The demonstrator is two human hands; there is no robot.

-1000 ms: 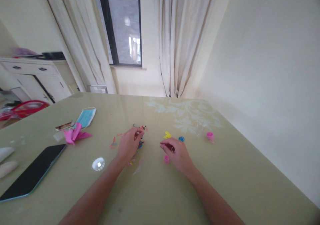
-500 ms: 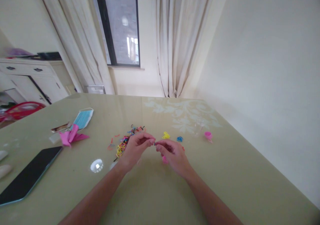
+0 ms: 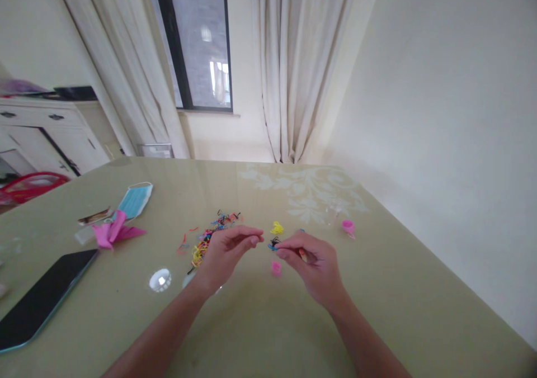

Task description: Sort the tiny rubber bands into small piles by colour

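Note:
My left hand (image 3: 229, 249) hovers over the green table (image 3: 260, 333) with thumb and fingers drawn together in a pinch; nothing shows between them. My right hand (image 3: 312, 263) is just to its right, its fingertips pinched on a small dark and blue rubber band (image 3: 273, 245). A heap of small coloured rubber bands (image 3: 207, 235) lies just left of my left hand. A yellow band cluster (image 3: 276, 228) sits beyond the fingertips. A small pink piece (image 3: 276, 268) lies on the table between my wrists.
A pink cap (image 3: 348, 226) lies far right. To the left are a blue face mask (image 3: 133, 200), a pink folded paper (image 3: 111, 234), a dark tablet (image 3: 39, 299) and a round shiny lid (image 3: 160, 280). A wall runs close along the table's right edge.
My left hand left the band heap and came to meet my right hand in the middle. The hands have since parted slightly, the right one now pinching a small band.

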